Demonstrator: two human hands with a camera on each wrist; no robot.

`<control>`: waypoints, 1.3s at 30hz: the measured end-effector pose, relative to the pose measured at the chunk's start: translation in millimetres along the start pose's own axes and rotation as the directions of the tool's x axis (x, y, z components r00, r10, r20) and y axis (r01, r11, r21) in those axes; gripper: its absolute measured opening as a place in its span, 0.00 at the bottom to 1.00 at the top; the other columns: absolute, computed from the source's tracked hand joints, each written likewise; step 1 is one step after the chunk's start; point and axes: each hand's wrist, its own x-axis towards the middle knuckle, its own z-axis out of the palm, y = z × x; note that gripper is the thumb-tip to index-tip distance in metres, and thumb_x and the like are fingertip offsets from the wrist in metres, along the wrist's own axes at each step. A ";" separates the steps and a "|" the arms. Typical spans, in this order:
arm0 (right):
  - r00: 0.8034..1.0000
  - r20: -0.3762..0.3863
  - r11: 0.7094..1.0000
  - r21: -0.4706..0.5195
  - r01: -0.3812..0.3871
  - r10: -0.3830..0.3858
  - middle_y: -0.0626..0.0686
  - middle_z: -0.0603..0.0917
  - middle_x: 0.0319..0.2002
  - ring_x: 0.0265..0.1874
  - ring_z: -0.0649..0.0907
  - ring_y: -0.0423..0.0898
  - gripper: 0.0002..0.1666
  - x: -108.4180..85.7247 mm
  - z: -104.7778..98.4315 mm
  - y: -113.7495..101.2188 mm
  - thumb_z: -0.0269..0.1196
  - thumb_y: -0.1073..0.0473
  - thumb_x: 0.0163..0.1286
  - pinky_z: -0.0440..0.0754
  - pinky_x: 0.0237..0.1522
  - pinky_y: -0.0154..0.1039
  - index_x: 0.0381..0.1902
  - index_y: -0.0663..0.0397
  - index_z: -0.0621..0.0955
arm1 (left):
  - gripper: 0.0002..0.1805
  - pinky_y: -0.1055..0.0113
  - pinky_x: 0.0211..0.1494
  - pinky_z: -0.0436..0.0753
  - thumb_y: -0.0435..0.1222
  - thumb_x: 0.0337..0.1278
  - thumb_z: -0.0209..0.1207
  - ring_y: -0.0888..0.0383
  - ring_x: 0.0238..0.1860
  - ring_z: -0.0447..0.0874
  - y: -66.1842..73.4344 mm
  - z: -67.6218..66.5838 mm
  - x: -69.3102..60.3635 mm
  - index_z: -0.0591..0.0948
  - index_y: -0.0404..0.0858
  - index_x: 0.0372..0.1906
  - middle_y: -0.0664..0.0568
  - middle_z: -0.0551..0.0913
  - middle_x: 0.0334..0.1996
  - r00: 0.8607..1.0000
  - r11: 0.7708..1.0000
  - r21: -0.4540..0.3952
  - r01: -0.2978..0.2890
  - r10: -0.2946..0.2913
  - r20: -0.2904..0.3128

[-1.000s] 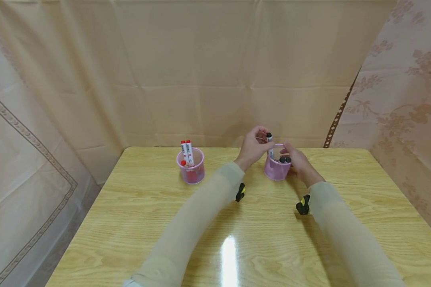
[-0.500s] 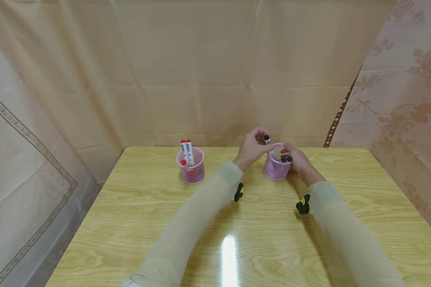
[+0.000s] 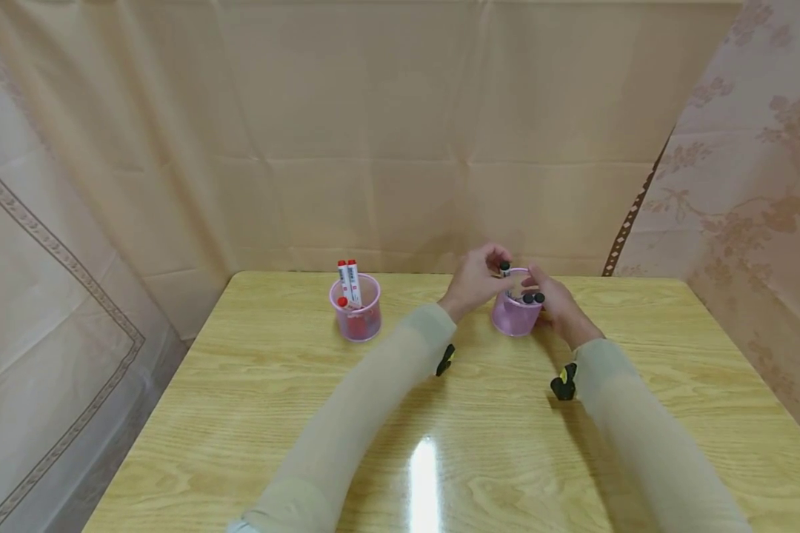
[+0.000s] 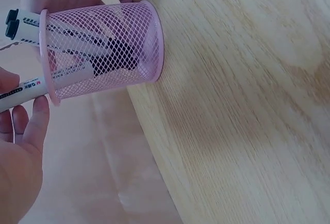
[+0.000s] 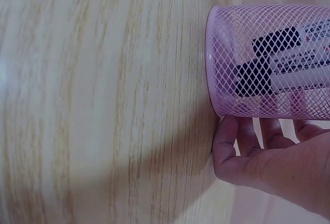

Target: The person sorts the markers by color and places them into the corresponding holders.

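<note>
A pink mesh pen holder (image 3: 515,321) stands upright at the back right of the table. My left hand (image 3: 472,283) pinches a white marker (image 4: 27,91) with a black cap, its lower part inside the holder and leaning on the rim. Two more black-capped markers (image 4: 23,27) lean in the same holder. Around the holder's right side, my right hand (image 3: 561,309) holds it, with some fingers (image 5: 273,134) passing behind the mesh. Its thumb's contact is not plain to see.
A second pink mesh pen holder (image 3: 361,327) stands to the left with several red-capped markers (image 3: 352,281) in it. The wooden table (image 3: 493,451) ends at a beige cloth (image 3: 373,148) hanging behind.
My left hand has moved slightly down and right, and its marker sits lower in the holder. The right hand keeps its place on the holder.
</note>
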 end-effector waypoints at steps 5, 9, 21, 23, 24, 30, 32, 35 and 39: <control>1.000 0.003 1.000 -0.013 -0.004 0.004 0.68 0.55 0.77 0.73 0.58 0.66 0.54 -0.4 -0.3 -0.5 0.33 0.24 0.76 0.61 0.71 0.63 0.77 0.65 0.57 | 0.15 0.77 0.42 0.81 0.22 0.51 0.70 0.60 0.36 0.83 -1.5 -0.5 -1.0 0.80 0.29 0.43 0.45 0.84 0.35 1.000 0.998 0.053 -0.024 0.023 0.016; 1.000 -0.002 1.000 -0.005 -0.011 0.011 0.67 0.56 0.77 0.73 0.59 0.65 0.53 -0.3 0.3 -1.1 0.33 0.25 0.76 0.63 0.71 0.62 0.77 0.64 0.57 | 0.14 0.78 0.42 0.82 0.21 0.50 0.69 0.61 0.37 0.83 -2.4 -1.6 -2.1 0.80 0.31 0.41 0.49 0.84 0.34 0.997 0.994 0.101 -0.048 0.043 0.058; 1.000 0.005 1.000 -0.006 0.011 -0.011 0.68 0.54 0.77 0.73 0.59 0.66 0.53 0.0 0.1 1.0 0.33 0.25 0.77 0.63 0.71 0.63 0.77 0.66 0.57 | 0.10 0.79 0.45 0.81 0.21 0.54 0.68 0.61 0.39 0.81 -2.9 -0.8 -2.8 0.84 0.30 0.42 0.47 0.83 0.41 0.990 0.980 0.156 -0.121 0.107 0.091; 1.000 0.002 1.000 -0.004 0.013 -0.013 0.68 0.55 0.77 0.72 0.59 0.66 0.52 0.4 -0.1 1.2 0.33 0.27 0.78 0.63 0.70 0.63 0.76 0.66 0.57 | 0.09 0.80 0.44 0.80 0.22 0.54 0.68 0.62 0.39 0.80 -4.5 -1.0 -2.6 0.84 0.31 0.41 0.48 0.83 0.42 0.984 0.966 0.207 -0.153 0.129 0.121; 1.000 0.001 1.000 -0.004 0.013 -0.013 0.68 0.55 0.77 0.72 0.59 0.66 0.51 0.6 -0.3 1.3 0.33 0.27 0.78 0.63 0.70 0.63 0.76 0.66 0.57 | 0.09 0.80 0.44 0.80 0.22 0.54 0.68 0.62 0.38 0.80 -5.0 -1.1 -2.5 0.84 0.31 0.41 0.48 0.83 0.42 0.981 0.958 0.232 -0.169 0.140 0.137; 1.000 -0.005 1.000 -0.013 0.013 -0.013 0.67 0.56 0.77 0.71 0.61 0.64 0.49 0.1 -0.3 2.1 0.32 0.29 0.79 0.67 0.68 0.61 0.76 0.65 0.59 | 0.09 0.81 0.46 0.77 0.24 0.54 0.67 0.62 0.41 0.80 -5.9 -1.8 -0.9 0.85 0.34 0.41 0.50 0.83 0.45 0.960 0.898 0.361 -0.253 0.186 0.211; 1.000 -0.005 1.000 -0.007 0.012 -0.012 0.68 0.56 0.77 0.70 0.61 0.64 0.49 0.0 0.0 2.0 0.33 0.29 0.79 0.66 0.68 0.61 0.75 0.65 0.59 | 0.09 0.82 0.47 0.76 0.24 0.54 0.67 0.63 0.42 0.79 -5.9 -1.8 -0.4 0.85 0.36 0.40 0.51 0.84 0.45 0.957 0.884 0.387 -0.264 0.189 0.220; 1.000 -0.007 1.000 -0.005 0.012 -0.012 0.68 0.56 0.76 0.70 0.62 0.64 0.49 0.2 0.4 1.9 0.33 0.28 0.79 0.67 0.68 0.60 0.75 0.65 0.59 | 0.09 0.83 0.47 0.75 0.24 0.54 0.67 0.63 0.43 0.79 -5.1 -1.6 -0.2 0.85 0.37 0.40 0.52 0.84 0.45 0.956 0.876 0.405 -0.264 0.183 0.229; 1.000 -0.010 1.000 -0.003 0.011 -0.011 0.68 0.57 0.76 0.69 0.63 0.63 0.50 0.3 0.9 1.7 0.33 0.27 0.78 0.68 0.66 0.58 0.75 0.65 0.59 | 0.09 0.82 0.46 0.75 0.24 0.54 0.66 0.63 0.41 0.78 -2.1 -1.4 0.5 0.84 0.38 0.39 0.52 0.83 0.43 0.959 0.869 0.427 -0.248 0.159 0.235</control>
